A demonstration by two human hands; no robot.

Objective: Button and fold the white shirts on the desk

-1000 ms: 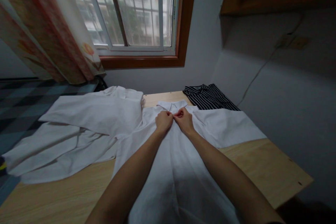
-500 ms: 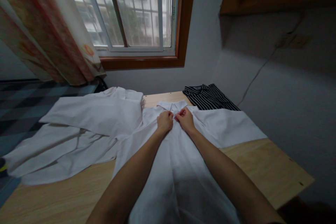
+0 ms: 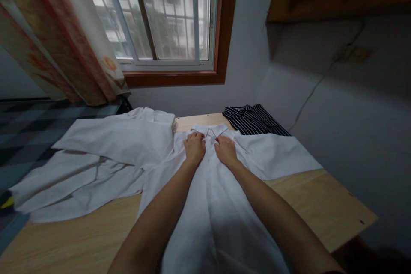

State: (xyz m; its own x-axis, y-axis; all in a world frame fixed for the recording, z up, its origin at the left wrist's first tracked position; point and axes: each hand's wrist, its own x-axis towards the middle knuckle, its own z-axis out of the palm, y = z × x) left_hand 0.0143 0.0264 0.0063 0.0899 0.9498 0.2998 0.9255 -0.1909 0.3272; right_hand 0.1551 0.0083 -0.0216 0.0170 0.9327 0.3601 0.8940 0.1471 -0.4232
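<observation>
Head view, only one: white shirt (image 3: 210, 188) lies front up across the middle of the wooden table (image 3: 321, 197), collar (image 3: 208, 128) toward the far edge, body running to the near side and out of the bottom of the view. Left hand (image 3: 195, 144) on the cloth just below the collar, left of the button line, fingers bent forward; right hand (image 3: 226, 147) opposite, thumb by the collar, other fingers curled. Hands apart — cannot tell if either pinches fabric. Forearms cover strips of the shirt on both sides. Shirt's right-hand sleeve (image 3: 279, 152) stretches to the table's right edge; bare wood between it and the near right corner. Striped garment (image 3: 255, 120), black and white, sits at the far right corner, right behind that sleeve; contact unclear. Left side is crowded: heap of white clothes (image 3: 128, 137) meets the shirt, boundary hard to read, and hides part of the table's left edge. Beyond it, a checked cover (image 3: 19, 132) — plus something dark and yellow (image 3: 7, 202) at the view's edge, too cut off to identify. Behind the far edge: wall (image 3: 192, 98), window (image 3: 167, 17), flowered curtain (image 3: 64, 34) at left. Upper right: wooden shelf (image 3: 308, 13), cable (image 3: 310, 96) running down the wall behind the striped garment.
</observation>
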